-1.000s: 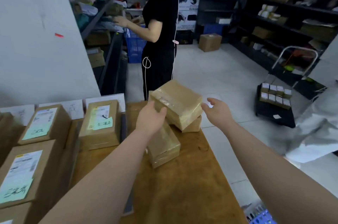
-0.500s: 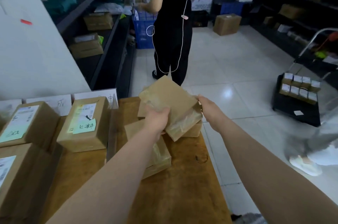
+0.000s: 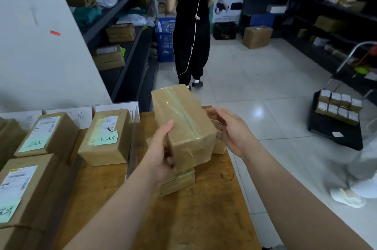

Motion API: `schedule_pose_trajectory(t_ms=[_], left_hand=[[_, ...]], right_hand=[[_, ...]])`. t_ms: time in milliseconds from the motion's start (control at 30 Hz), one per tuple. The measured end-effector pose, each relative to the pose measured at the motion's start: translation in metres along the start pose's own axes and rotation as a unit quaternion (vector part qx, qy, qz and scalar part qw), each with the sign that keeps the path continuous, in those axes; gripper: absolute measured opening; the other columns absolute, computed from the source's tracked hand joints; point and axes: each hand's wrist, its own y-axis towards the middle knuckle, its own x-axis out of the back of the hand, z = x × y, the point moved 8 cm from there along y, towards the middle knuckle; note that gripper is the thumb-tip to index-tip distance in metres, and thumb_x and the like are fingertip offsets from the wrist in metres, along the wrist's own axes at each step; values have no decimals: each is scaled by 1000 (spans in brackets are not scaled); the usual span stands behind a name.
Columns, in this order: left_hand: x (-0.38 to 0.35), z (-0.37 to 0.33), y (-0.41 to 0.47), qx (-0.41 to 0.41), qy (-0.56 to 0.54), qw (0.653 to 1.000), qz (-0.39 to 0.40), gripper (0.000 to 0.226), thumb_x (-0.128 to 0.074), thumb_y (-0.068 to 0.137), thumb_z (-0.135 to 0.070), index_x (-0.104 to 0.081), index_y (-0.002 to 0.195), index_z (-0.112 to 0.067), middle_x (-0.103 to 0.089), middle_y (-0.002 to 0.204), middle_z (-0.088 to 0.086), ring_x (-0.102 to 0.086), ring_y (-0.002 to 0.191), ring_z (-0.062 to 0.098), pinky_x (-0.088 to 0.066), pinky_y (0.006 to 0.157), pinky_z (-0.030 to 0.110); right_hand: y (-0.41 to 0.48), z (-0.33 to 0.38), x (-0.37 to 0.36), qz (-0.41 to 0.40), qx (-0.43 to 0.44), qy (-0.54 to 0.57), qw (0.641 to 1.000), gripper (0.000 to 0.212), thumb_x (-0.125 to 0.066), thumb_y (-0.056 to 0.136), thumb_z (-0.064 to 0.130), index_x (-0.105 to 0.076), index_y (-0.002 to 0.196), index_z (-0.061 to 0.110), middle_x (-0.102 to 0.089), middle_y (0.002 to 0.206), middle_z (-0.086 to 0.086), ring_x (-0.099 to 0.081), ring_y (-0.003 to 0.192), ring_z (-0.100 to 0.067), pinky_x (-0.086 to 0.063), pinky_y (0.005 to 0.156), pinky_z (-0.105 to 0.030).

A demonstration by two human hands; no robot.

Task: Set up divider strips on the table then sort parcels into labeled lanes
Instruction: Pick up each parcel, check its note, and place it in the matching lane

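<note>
Wooden table (image 3: 204,219): my left hand (image 3: 158,153) alone grips the taped box (image 3: 183,127), right hand (image 3: 232,129) spread open beside it; glossy tape risks slippage onto the stacked boxes (image 3: 177,182) below.

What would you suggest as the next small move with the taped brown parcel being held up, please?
Probably turn the taped brown cardboard parcel over to find its label: only tape shows on the faces in view. The left hand has a grip on it; the right hand is open beside it.
</note>
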Motion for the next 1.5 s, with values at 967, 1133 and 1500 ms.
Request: schedule_pose_trajectory(t_ms=[967, 1133, 1500], left_hand=[[138, -71, -100, -197, 183, 956, -121, 92, -43, 61, -91, -53, 136, -39, -54, 138, 4, -58, 121, 25, -43, 105, 53], [190, -86, -118, -187, 158, 967, -73, 65, -53, 76, -78, -63, 126, -38, -67, 126, 0, -66, 114, 22, -46, 103, 49], [322, -95, -150, -141, 145, 967, -151, 36, -42, 92, -62, -73, 100, -45, -76, 101, -9, -73, 90, 12, -53, 78, 36]], right_hand=[[-43, -42, -151, 111, -60, -137, 983, 25, -53, 96, 39, -63, 117, 29, -74, 103, 9, -70, 84, -13, -53, 61, -30], [-53, -52, -209, 123, -46, -176, 976, 34, -55, 94, 44, -58, 126, 31, -74, 104, 10, -71, 92, -14, -55, 70, -32], [-87, -99, -315, 91, -77, -191, 974, 32, -62, 90, 44, -54, 114, 25, -72, 103, 5, -72, 82, -11, -57, 69, -29]])
